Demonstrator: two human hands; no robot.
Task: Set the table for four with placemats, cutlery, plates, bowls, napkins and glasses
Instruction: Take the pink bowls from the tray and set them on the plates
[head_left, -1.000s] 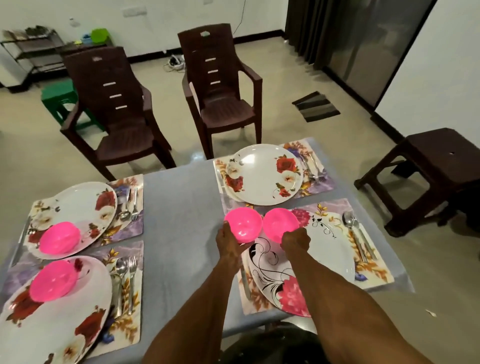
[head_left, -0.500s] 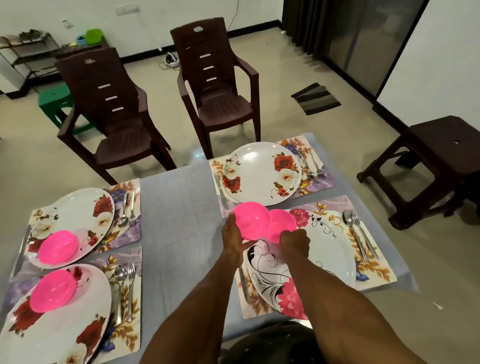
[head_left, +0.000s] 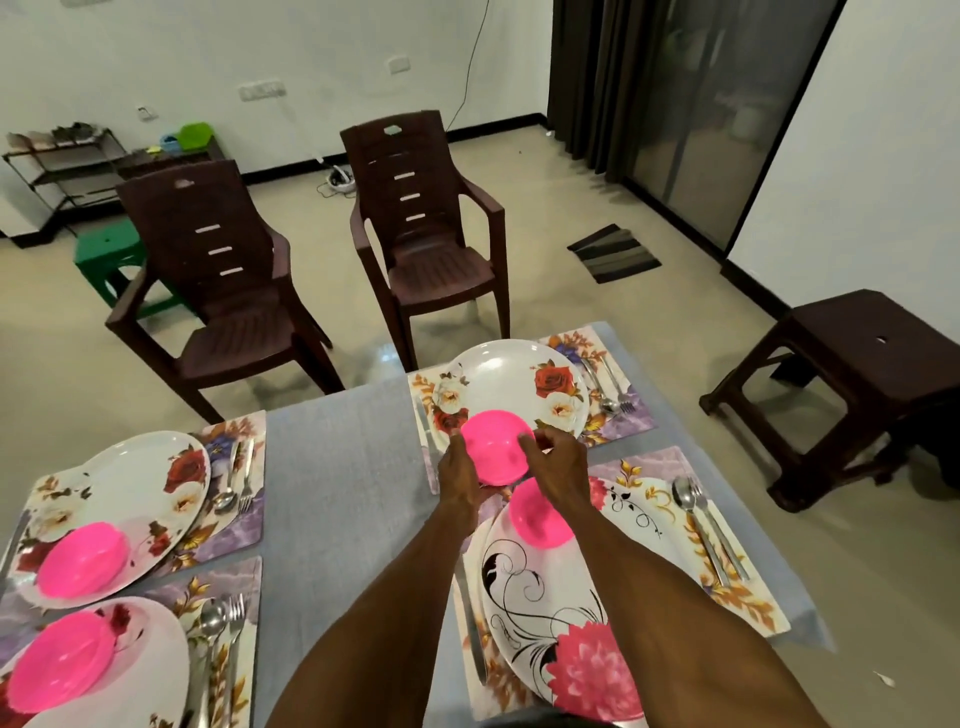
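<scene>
Both hands share one grip on a round pink plastic bowl (head_left: 496, 447): the left hand (head_left: 460, 475) and right hand (head_left: 558, 467) curl fingers round its opposite sides. Just beyond the grip lies a white rose-patterned plate (head_left: 514, 379); just below it, a second pink bowl (head_left: 537, 519) sits on a white swirl-patterned plate (head_left: 524, 597).

Both hands, left (head_left: 460, 480) and right (head_left: 558, 467), hold a pink bowl (head_left: 496, 447) over the near edge of the far right rose plate (head_left: 511, 382). A second pink bowl (head_left: 540, 519) sits on the near right plate (head_left: 524, 597) with black swirls. Two more pink bowls (head_left: 83, 558) (head_left: 60, 660) rest on the left plates.
</scene>
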